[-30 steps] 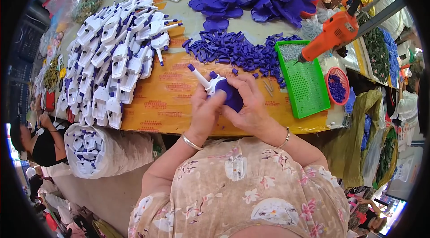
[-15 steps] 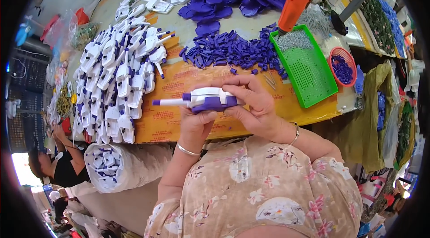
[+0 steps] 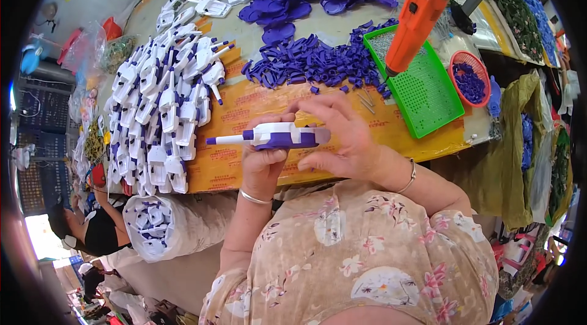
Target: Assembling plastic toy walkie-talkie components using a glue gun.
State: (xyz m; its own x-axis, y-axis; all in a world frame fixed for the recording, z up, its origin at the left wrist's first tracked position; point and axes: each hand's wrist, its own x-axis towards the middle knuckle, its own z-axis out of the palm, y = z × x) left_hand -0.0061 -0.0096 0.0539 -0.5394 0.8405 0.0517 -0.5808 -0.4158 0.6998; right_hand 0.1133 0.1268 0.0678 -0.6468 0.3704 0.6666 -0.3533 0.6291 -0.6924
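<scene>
White-and-purple toy gun level above the table — left hand and right hand, each grip closed around it.

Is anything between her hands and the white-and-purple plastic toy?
Nothing visible. The left hand grips the white-and-purple plastic toy from below, and the right hand holds its purple rear end, above the orange table.

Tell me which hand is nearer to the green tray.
Right. The right hand is at the toy's purple end, just left of the green tray. The left hand grips the white and purple toy from below, farther left.
</scene>
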